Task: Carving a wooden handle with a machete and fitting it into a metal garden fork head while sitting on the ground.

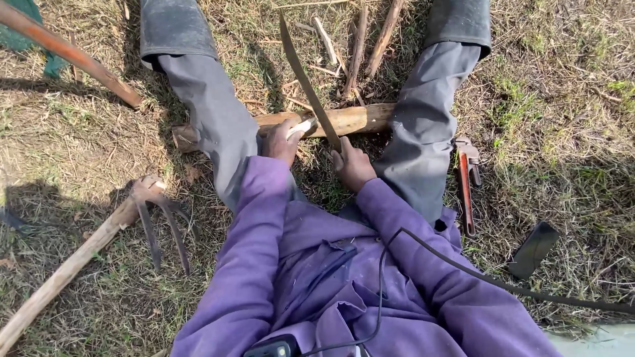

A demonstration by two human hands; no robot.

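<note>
Seated on grass [562, 99], legs spread, looking down. Left hand [283, 140] closed around a pale stick [302, 127], pressing it against the log [344, 120]. Right hand [352, 166] wrapped tight on the handle of a machete [305, 79], blade long, dark and slightly curved, rising up and away from the hand, crossing over the log. Log lying crosswise between the knees, running from under the left leg [211, 112] to the right leg [423, 125], bark stripped pale along the top. Stick touching the log just beside the blade.

No containers anywhere in view, just loose gear on the ground. Beyond the log, a scatter of cut sticks [360, 39], lying roughly parallel, pointing away. Off to the left, a fork hoe [155, 218] with dark bent tines, its long wooden shaft running toward the bottom left corner. Upper left, a rusty pole [73, 56] angled across the grass, a bit of green cloth [30, 13] behind it. To the right, a red pipe wrench [467, 185] flat on the grass just beside the right leg. Further right, a dark flat piece [534, 248], well apart from the hands. Black cable [463, 268] trailing over the purple sleeve [423, 264] and off to the right. Nothing between the hands and the log; both legs hemming the work in closely.
</note>
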